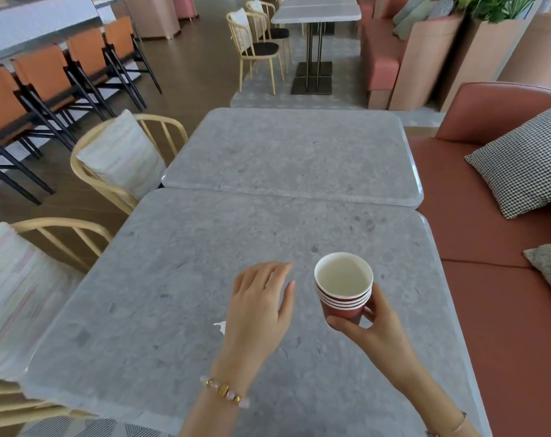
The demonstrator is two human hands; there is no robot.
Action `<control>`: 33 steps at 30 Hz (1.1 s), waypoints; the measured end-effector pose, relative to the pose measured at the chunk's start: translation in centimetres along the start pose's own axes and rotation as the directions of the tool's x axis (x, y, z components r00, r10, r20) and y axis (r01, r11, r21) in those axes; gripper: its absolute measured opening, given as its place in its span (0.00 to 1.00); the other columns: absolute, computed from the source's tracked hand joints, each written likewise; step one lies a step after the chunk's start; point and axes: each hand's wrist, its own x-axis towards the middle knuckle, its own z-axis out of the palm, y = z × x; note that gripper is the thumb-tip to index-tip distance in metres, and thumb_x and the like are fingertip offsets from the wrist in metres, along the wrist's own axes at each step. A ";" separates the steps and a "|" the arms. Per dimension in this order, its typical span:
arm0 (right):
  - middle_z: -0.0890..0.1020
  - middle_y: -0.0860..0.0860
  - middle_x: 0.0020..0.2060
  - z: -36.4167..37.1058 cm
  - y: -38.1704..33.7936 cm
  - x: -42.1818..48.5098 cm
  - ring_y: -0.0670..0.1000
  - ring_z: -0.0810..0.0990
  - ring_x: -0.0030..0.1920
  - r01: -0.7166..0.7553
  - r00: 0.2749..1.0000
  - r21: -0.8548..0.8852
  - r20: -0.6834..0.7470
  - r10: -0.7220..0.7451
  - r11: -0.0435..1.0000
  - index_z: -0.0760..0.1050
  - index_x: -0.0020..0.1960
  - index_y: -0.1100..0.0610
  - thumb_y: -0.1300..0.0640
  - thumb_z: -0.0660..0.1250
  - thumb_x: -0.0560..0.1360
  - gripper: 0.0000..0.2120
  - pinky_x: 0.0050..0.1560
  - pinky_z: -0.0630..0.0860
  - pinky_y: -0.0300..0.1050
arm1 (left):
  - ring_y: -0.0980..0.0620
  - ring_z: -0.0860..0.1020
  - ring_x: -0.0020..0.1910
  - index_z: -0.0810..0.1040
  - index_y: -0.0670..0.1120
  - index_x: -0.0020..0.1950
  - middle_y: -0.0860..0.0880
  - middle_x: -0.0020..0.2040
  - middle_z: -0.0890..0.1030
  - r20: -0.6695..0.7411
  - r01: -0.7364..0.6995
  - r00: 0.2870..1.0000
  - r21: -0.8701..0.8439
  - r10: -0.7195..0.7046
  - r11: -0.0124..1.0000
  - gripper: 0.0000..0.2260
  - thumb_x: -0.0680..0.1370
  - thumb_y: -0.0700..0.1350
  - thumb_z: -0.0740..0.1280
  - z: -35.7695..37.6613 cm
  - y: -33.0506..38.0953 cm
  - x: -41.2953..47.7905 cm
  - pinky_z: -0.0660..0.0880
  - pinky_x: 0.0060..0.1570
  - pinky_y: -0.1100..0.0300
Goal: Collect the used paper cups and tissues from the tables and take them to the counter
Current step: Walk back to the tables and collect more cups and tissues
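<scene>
I am in a café, standing at a grey stone table (pixel 173 279) with a second one (pixel 293 152) butted against its far edge at twelve o'clock. Pale wooden chairs (pixel 88 171) with striped cushions stand at nine and ten o'clock. A terracotta bench sofa (pixel 488 247) runs along at three o'clock, with a houndstooth cushion (pixel 526 162) on it.

My right hand (pixel 372 329) holds the stack of paper cups (pixel 343 294), red outside and white inside, nested and upright. My thumb and fingers curl round the base of the lowest cup, above the near table at about two o'clock.

My left hand (pixel 261 307) is palm down over the table's middle, fingers relaxed and loosely together, holding nothing; I cannot tell whether it touches the stone. A beaded bracelet (pixel 225 391) sits on that wrist. A small white scrap (pixel 219 327) shows at nine o'clock of that hand, mostly hidden by it; I cannot tell what it is.
</scene>
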 end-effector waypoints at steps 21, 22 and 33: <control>0.81 0.33 0.50 3.5 -1.3 0.2 0.32 0.78 0.51 -0.023 0.995 -0.039 0.098 0.027 0.999 0.70 0.55 0.37 0.62 0.78 0.64 0.30 0.46 0.73 0.30 | 0.45 0.81 0.47 0.81 0.43 0.51 0.46 0.48 0.82 0.286 0.132 0.936 0.254 -0.205 0.958 0.16 0.65 0.41 0.76 4.2 -9.4 -8.2 0.78 0.48 0.51; 0.81 0.33 0.49 3.6 -1.3 0.2 0.32 0.78 0.51 -0.026 0.994 -0.044 0.101 0.031 0.999 0.70 0.55 0.37 0.62 0.78 0.64 0.30 0.46 0.73 0.30 | 0.44 0.81 0.47 0.81 0.43 0.51 0.46 0.49 0.82 0.319 0.144 0.921 0.260 -0.225 0.955 0.17 0.64 0.41 0.77 4.4 -10.0 -8.6 0.78 0.48 0.51; 0.81 0.35 0.51 4.6 -1.4 -0.3 0.34 0.78 0.52 -0.074 0.994 -0.087 0.080 0.081 0.993 0.70 0.57 0.37 0.60 0.78 0.64 0.30 0.50 0.72 0.34 | 0.50 0.71 0.64 0.71 0.48 0.67 0.51 0.65 0.73 0.470 0.233 0.824 0.225 -0.315 0.946 0.18 0.77 0.43 0.64 6.9 -13.5 -10.1 0.67 0.61 0.55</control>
